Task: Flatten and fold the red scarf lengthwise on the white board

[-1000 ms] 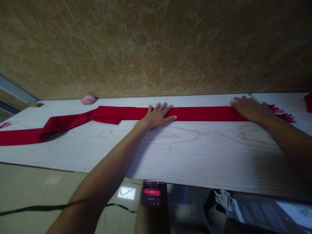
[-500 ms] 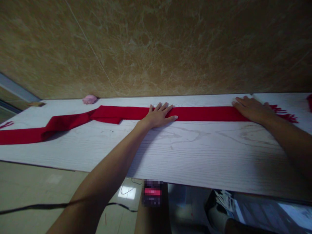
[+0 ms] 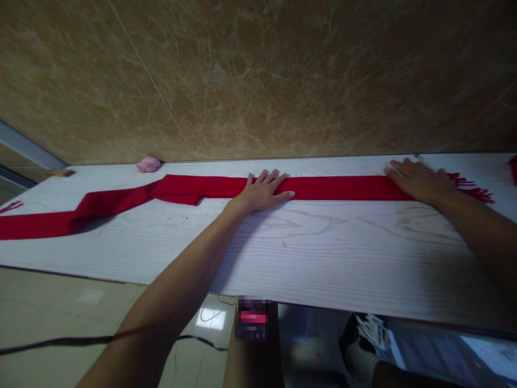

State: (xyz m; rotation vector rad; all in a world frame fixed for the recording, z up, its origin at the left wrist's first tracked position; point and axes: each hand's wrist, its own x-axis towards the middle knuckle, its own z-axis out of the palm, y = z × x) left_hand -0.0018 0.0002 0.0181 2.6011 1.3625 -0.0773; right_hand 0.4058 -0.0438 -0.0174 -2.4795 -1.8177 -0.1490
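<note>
A long red scarf (image 3: 335, 188) lies stretched along the far side of a white wood-grain table (image 3: 307, 248). My left hand (image 3: 263, 192) rests flat on the scarf near its middle, fingers spread. Over to the right, my right hand (image 3: 418, 180) lies flat on the scarf beside its fringed end (image 3: 470, 187). The scarf's left part (image 3: 60, 221) bends towards me and runs off the left edge. Neither hand grips the cloth.
A small pink object (image 3: 148, 164) sits at the back left against the brown marbled wall (image 3: 258, 75). More red cloth (image 3: 512, 168) shows at the far right edge. A black cable (image 3: 60, 341) crosses the tiled floor below the table's near edge.
</note>
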